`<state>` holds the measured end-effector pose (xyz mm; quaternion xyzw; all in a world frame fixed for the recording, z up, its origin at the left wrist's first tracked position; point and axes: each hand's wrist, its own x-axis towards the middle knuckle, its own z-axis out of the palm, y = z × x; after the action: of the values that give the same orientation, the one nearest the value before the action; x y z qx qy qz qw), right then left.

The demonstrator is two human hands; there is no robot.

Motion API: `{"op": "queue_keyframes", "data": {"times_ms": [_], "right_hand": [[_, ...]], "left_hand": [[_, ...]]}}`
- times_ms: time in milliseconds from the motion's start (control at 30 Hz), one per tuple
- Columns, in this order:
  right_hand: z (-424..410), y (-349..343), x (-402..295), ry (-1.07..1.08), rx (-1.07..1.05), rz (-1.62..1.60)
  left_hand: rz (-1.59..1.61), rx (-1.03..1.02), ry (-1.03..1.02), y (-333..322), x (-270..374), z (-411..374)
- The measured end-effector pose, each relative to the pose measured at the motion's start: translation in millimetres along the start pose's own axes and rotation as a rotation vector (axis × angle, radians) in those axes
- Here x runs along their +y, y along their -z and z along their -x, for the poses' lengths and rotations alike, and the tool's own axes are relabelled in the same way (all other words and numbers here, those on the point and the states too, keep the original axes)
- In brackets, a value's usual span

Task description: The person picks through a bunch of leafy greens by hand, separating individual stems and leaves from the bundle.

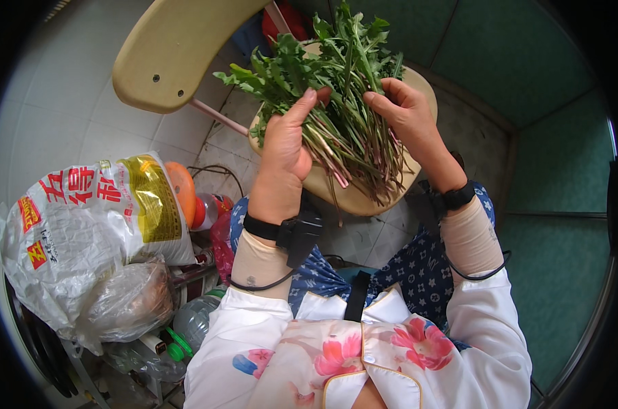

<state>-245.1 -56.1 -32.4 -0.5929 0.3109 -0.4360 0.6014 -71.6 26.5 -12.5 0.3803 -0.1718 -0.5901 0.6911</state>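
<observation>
A large heap of leafy greens (347, 110) with jagged, dandelion-like leaves lies across the yellowish seat of a chair (419, 84). The leaves point away from me, while the thin reddish stem ends point towards me. My left hand (287, 140) is closed around a bundle on the heap's left side, thumb on top; most of its fingers are hidden by the stems. At the right edge of the heap, my right hand (403, 110) pinches stems just below the leaves between thumb and forefinger. Both wrists carry black straps, and a dark device sits on the left one.
The chair's curved backrest (160, 56) rises at the upper left. Left of me are a white printed plastic sack (104, 214), a clear bag (130, 301), a plastic bottle (194, 317) and an orange object (180, 191). Green panels (559, 168) stand close on my right.
</observation>
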Motion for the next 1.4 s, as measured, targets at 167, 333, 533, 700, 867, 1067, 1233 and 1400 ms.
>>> {"op": "queue_keyframes", "data": {"times_ms": [167,333,533,700,867,1067,1233,1400], "right_hand": [[2,-5,1,0.018,-0.02,0.007],[3,-7,0,0.04,-0.029,0.016],[1,4,5,0.067,0.031,0.086],[0,15,6,0.086,0.114,0.212],[1,22,3,0.085,0.174,0.253],[-4,37,4,0.149,0.272,0.36],[-4,34,-1,0.139,0.271,0.324],[0,16,-2,0.246,0.191,0.438]], "left_hand": [[0.042,-0.078,0.01,-11,-13,-5],[-0.039,-0.085,-0.017,-19,-23,-5],[-0.009,-0.056,0.075,-7,-14,-7],[0.023,-0.021,0.051,4,-3,-7],[0.105,-0.046,-0.055,7,9,-3],[0.269,-0.153,-0.168,6,27,8],[0.33,-0.165,-0.256,15,37,9],[0.338,-0.194,-0.192,12,41,16]]}}
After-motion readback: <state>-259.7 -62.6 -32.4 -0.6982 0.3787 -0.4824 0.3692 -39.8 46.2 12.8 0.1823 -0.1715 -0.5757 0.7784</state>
